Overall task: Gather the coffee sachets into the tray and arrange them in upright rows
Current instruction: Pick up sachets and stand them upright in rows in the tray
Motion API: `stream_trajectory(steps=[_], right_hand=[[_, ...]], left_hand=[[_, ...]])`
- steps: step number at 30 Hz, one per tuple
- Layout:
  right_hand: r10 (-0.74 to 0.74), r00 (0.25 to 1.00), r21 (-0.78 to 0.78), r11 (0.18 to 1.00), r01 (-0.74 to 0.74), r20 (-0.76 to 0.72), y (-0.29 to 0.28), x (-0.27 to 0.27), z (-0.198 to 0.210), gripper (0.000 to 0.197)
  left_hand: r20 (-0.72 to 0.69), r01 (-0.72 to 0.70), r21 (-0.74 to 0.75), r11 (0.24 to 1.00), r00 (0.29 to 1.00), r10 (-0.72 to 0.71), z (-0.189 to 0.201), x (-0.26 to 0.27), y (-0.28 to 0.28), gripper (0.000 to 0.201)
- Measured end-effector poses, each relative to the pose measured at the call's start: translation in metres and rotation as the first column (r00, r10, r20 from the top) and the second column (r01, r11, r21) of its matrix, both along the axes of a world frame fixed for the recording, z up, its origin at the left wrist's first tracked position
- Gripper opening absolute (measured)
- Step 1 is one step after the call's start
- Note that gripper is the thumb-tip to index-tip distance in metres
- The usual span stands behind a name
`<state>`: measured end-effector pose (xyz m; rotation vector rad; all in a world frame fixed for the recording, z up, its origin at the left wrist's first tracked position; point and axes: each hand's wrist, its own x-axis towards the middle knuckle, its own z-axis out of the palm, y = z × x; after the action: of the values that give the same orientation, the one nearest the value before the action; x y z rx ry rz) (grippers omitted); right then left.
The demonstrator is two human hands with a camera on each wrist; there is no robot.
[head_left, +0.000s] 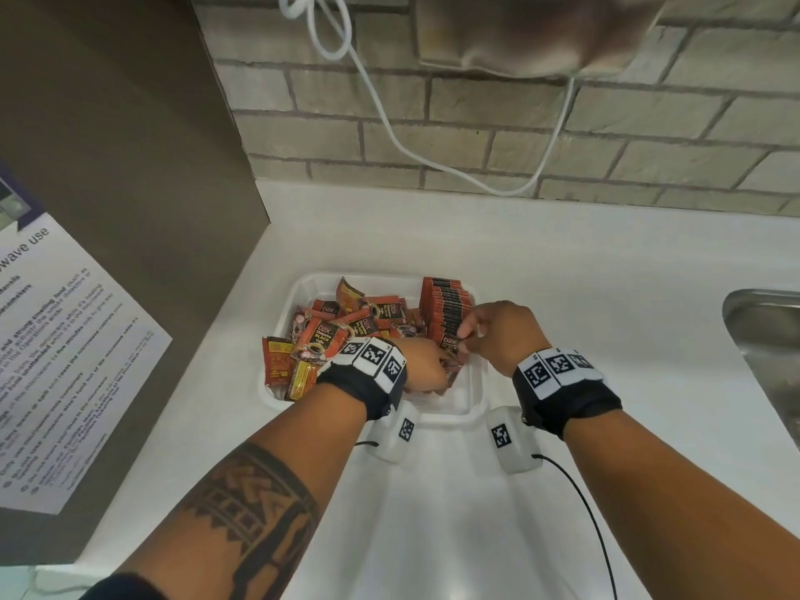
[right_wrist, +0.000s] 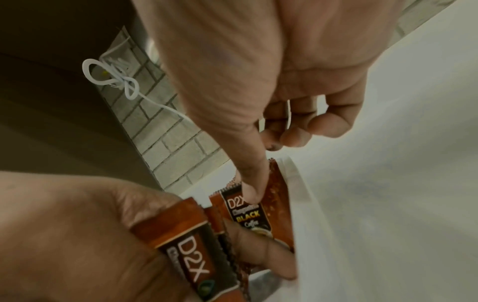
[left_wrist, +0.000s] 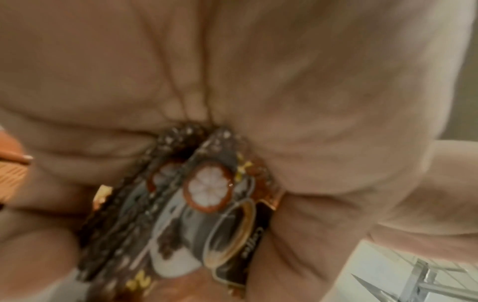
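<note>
A white tray (head_left: 474,396) sits on the white counter. Loose red-and-black coffee sachets (head_left: 346,326) are piled in its left half, some overhanging the left rim. An upright row of sachets (head_left: 446,300) stands along the right side. My left hand (head_left: 426,370) grips a small bundle of sachets (left_wrist: 207,204) at the tray's near middle. My right hand (head_left: 465,335) pinches the front sachet (right_wrist: 274,200) of the row, its thumb (right_wrist: 248,163) pressed on the printed face and the other fingers curled behind. The tray's wall (right_wrist: 305,204) runs just right of that sachet.
A steel sink (head_left: 762,331) lies at the right edge of the counter. A brown cabinet side with a paper notice (head_left: 65,361) stands at the left. A white cord (head_left: 389,123) hangs down the brick wall behind, beside a cloth (head_left: 541,32).
</note>
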<state>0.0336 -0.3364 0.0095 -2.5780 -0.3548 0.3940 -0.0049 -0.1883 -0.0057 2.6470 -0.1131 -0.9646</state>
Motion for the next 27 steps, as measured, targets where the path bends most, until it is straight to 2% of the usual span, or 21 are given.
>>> stream_trajectory(steps=[9, 17, 22, 24, 25, 27], right_hand=[[-0.012, 1.0, 0.071, 0.997, 0.013, -0.015, 0.001, 0.001, -0.006, 0.021], [0.02, 1.0, 0.057, 0.998, -0.02, -0.01, 0.002, 0.0, -0.006, 0.021], [0.008, 1.0, 0.121, 0.993, -0.012, 0.03, -0.004, -0.002, -0.002, 0.019], [0.002, 0.998, 0.174, 0.985, -0.012, 0.059, -0.006, -0.005, 0.002, 0.014], [0.014, 0.998, 0.211, 0.977, -0.025, 0.053, -0.006, -0.007, 0.005, 0.011], [0.07, 0.997, 0.313, 0.948, -0.059, -0.024, -0.005, -0.012, 0.01, 0.012]], left_hand=[[-0.023, -0.069, -0.073, 0.995, 0.997, 0.067, -0.001, -0.001, 0.002, 0.039], [-0.04, -0.08, -0.144, 0.986, 0.996, 0.075, 0.002, -0.008, 0.008, 0.037], [-0.092, -0.194, -0.265, 0.945, 0.98, 0.175, 0.001, -0.01, 0.022, 0.024], [-0.132, -0.282, -0.404, 0.87, 0.959, 0.25, 0.0, -0.012, 0.032, 0.025], [-0.176, -0.352, -0.51, 0.785, 0.936, 0.305, 0.0, -0.013, 0.036, 0.027], [-0.285, -0.464, -0.698, 0.546, 0.879, 0.383, 0.0, -0.017, 0.042, 0.026]])
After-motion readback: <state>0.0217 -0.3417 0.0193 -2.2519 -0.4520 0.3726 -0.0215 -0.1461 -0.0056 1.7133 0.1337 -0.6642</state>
